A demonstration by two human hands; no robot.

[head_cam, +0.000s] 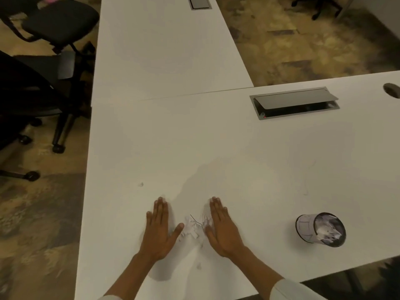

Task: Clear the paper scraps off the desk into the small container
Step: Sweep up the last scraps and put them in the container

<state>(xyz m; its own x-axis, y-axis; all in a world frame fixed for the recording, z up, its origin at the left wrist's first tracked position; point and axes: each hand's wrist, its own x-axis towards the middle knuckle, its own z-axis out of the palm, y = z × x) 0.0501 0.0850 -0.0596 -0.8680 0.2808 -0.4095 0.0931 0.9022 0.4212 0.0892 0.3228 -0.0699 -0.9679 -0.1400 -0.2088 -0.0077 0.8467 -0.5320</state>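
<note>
A small heap of white paper scraps (193, 228) lies on the white desk (216, 152) near its front edge. My left hand (159, 229) lies flat on the desk just left of the heap, fingers together, thumb reaching toward the scraps. My right hand (223, 228) lies flat just right of the heap, its inner edge touching the scraps. Neither hand holds anything. The small container (320, 230), a dark round mesh cup with paper scraps inside, stands to the right of my right hand. Single small scraps lie at the left (141, 184) and near the front (198, 266).
A grey cable box with its lid raised (294, 102) is set into the desk at the back right. A round cable hole (391, 89) is at the far right. A second white desk (164, 46) adjoins behind. Black office chairs (43, 68) stand on the left.
</note>
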